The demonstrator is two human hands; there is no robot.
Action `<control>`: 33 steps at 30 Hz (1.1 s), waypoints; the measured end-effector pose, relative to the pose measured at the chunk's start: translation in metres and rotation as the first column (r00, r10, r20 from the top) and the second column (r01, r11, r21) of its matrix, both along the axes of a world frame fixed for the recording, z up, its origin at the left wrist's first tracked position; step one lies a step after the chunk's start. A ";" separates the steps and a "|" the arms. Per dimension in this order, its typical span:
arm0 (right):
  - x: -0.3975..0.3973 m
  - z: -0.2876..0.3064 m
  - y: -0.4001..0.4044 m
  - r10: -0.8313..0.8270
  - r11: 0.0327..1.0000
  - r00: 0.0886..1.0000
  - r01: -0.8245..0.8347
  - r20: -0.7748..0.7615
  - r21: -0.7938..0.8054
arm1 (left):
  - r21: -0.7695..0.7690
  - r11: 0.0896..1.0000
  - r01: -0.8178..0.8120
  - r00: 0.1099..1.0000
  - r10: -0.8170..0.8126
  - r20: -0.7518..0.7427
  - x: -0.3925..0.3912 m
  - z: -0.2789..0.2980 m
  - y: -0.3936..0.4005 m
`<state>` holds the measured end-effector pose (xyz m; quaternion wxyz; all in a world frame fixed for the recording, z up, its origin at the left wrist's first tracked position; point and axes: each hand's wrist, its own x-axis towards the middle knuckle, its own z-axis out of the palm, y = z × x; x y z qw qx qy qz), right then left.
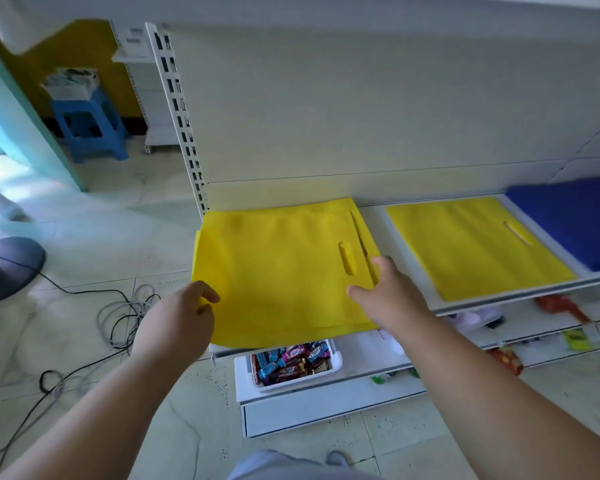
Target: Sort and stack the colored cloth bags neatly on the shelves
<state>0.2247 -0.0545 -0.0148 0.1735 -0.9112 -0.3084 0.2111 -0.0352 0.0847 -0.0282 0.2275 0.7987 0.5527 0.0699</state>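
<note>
Centre frame: yellow bag stack [284, 271] on white shelf [465, 304], front edge overhanging. Left hand [184, 315] pinches the stack's left corner; right hand [385, 292] lies flat on its right side. Right: second yellow bag [475, 244], apart from the first; blue bag [575, 220] beyond. Below: snack bin [288, 367].

- left hand [184, 315]: arm reaching forward, fingers curled, pinching
- right hand [383, 289]: arm extended, palm down, fingers spread flat

Yellow bags [278, 271] stacked flat on shelf [409, 258] (overhanging front).
</note>
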 end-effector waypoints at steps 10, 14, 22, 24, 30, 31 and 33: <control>-0.003 0.001 -0.014 0.119 0.978 0.993 -0.114 -0.022 0.176 | 0.154 0.988 0.025 0.999 -0.031 0.032 -0.008 0.001 -0.018; 0.004 0.011 -0.034 0.156 0.943 0.973 -0.198 0.172 0.266 | 0.241 0.970 -0.015 0.993 -0.014 0.115 -0.001 0.001 -0.032; 0.082 0.020 -0.096 0.061 0.896 0.938 -0.202 0.341 0.395 | 0.257 0.966 -0.035 0.969 -0.030 0.244 0.080 0.007 -0.079; 0.116 0.019 -0.115 0.059 0.890 0.936 -0.206 0.347 0.407 | 0.263 0.965 -0.018 0.964 -0.053 0.260 0.113 0.005 -0.093; 0.249 0.008 -0.179 0.088 0.882 0.932 -0.237 0.351 0.408 | 0.290 0.955 -0.063 0.960 -0.021 0.279 0.249 -0.004 -0.158; 0.272 0.011 -0.190 0.102 0.881 0.936 -0.242 0.336 0.407 | 0.281 0.956 -0.082 0.957 -0.003 0.290 0.271 -0.003 -0.171; 0.313 0.017 -0.208 0.124 0.883 0.945 -0.245 0.302 0.401 | 0.264 0.960 -0.094 0.959 0.016 0.281 0.308 0.000 -0.194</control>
